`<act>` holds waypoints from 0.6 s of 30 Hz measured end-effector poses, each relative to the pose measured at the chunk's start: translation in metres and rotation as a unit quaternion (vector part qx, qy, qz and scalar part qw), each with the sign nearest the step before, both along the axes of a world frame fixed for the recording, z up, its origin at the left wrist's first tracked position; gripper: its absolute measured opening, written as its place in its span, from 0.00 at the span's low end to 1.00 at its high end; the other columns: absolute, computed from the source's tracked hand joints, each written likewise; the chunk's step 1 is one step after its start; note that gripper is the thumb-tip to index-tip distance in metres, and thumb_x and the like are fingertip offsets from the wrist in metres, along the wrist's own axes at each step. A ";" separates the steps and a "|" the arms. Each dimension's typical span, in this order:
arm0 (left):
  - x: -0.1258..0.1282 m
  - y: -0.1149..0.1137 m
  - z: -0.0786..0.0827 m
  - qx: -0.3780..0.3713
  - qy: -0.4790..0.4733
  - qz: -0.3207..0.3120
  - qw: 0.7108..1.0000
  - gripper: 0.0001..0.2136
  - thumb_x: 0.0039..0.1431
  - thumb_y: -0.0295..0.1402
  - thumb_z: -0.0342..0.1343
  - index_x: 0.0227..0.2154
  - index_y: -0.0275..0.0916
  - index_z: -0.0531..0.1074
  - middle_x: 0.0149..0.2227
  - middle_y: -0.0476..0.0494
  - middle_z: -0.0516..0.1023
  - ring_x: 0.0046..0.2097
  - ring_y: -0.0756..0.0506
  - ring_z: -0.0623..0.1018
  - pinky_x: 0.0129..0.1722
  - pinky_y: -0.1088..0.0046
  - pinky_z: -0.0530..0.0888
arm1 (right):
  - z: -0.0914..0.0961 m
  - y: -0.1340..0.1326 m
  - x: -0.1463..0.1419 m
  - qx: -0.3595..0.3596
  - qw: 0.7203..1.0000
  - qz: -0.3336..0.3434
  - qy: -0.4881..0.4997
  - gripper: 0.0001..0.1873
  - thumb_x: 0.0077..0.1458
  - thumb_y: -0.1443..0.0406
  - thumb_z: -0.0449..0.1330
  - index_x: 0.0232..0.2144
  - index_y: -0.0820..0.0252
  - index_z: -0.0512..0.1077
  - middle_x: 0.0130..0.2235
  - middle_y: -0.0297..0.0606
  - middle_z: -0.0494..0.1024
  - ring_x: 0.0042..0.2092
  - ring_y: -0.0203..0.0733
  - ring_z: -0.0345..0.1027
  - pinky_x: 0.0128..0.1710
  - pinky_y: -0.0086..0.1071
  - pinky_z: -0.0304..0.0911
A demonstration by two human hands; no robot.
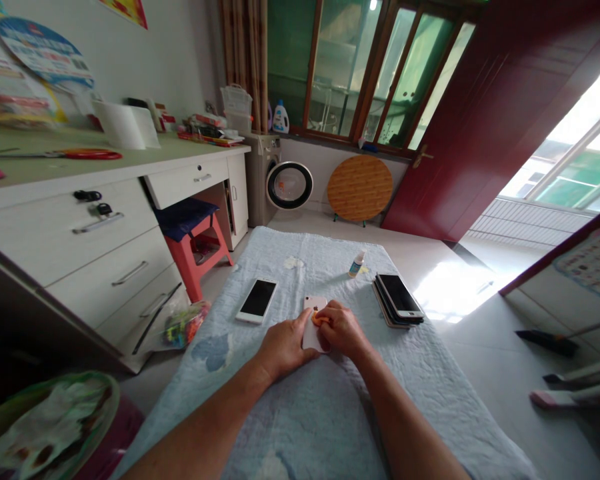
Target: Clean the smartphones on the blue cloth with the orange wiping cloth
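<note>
A white phone (312, 309) lies back-up on the light blue cloth (300, 407) in front of me. My left hand (283, 347) rests on its left side, fingers closed against it and holding it down. My right hand (343, 329) is closed on a small orange cloth (320, 319) and presses it onto the phone's back. Another white phone (257, 300) lies screen-up to the left. At the right, a stack of phones (398, 299) sits with a dark screen on top.
A small bottle (356, 264) and a white wad (293, 263) lie at the cloth's far end. A white desk with drawers (105, 233) and a red stool (200, 250) stand at left. A washing machine (273, 180) and a round board (359, 188) stand behind.
</note>
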State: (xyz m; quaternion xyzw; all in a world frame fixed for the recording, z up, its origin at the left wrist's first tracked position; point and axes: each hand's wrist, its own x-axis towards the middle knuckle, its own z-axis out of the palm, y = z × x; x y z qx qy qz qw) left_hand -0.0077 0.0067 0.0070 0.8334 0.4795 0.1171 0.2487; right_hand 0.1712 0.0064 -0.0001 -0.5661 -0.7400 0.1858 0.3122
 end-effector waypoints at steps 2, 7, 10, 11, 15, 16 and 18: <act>0.000 0.000 -0.001 0.006 0.000 0.000 1.000 0.41 0.46 0.44 0.62 0.63 0.41 0.53 0.46 0.38 0.79 0.46 0.35 0.78 0.41 0.68 0.70 | 0.001 -0.001 -0.001 -0.004 1.000 0.025 0.012 0.13 0.45 0.75 0.56 0.28 0.57 0.79 0.31 0.34 0.72 0.33 0.35 0.67 0.34 0.27 0.59; -0.002 0.000 0.001 0.010 -0.003 -0.012 1.000 0.39 0.47 0.43 0.62 0.62 0.41 0.55 0.42 0.41 0.80 0.42 0.37 0.79 0.37 0.69 0.70 | -0.001 -0.001 -0.003 -0.015 0.999 0.042 0.019 0.14 0.44 0.75 0.56 0.28 0.56 0.79 0.32 0.34 0.73 0.33 0.34 0.67 0.34 0.26 0.59; -0.002 0.000 0.002 0.010 -0.008 -0.018 1.000 0.40 0.47 0.42 0.62 0.63 0.42 0.54 0.43 0.41 0.80 0.43 0.37 0.79 0.38 0.69 0.70 | -0.002 -0.001 -0.003 -0.008 0.999 0.038 0.021 0.13 0.46 0.73 0.56 0.28 0.56 0.79 0.31 0.34 0.73 0.33 0.35 0.67 0.34 0.27 0.58; -0.002 0.000 0.002 0.011 -0.011 -0.020 1.000 0.40 0.47 0.42 0.62 0.63 0.43 0.54 0.44 0.41 0.80 0.44 0.37 0.79 0.39 0.69 0.70 | -0.003 0.000 -0.003 -0.006 0.999 0.038 0.023 0.12 0.46 0.73 0.56 0.28 0.56 0.79 0.31 0.34 0.72 0.33 0.35 0.67 0.34 0.27 0.58; -0.001 0.000 0.003 0.010 -0.020 -0.020 1.000 0.38 0.47 0.42 0.62 0.62 0.44 0.56 0.43 0.43 0.80 0.44 0.38 0.79 0.39 0.70 0.69 | -0.003 0.000 -0.002 -0.002 0.999 0.039 0.024 0.12 0.46 0.74 0.56 0.28 0.57 0.78 0.30 0.34 0.72 0.32 0.34 0.66 0.34 0.26 0.58; -0.001 0.000 0.003 0.007 -0.018 -0.020 1.000 0.38 0.47 0.41 0.61 0.62 0.44 0.57 0.42 0.44 0.80 0.43 0.38 0.79 0.38 0.70 0.69 | -0.003 0.000 -0.002 -0.001 0.999 0.039 0.021 0.12 0.47 0.74 0.56 0.28 0.57 0.78 0.30 0.34 0.72 0.32 0.34 0.66 0.34 0.26 0.58; -0.001 -0.001 0.004 0.003 -0.012 -0.019 1.000 0.37 0.48 0.41 0.61 0.62 0.44 0.57 0.39 0.45 0.80 0.42 0.39 0.79 0.37 0.70 0.69 | -0.004 0.001 -0.003 0.003 0.999 0.037 0.014 0.12 0.48 0.74 0.55 0.28 0.58 0.78 0.31 0.34 0.72 0.33 0.34 0.65 0.34 0.27 0.58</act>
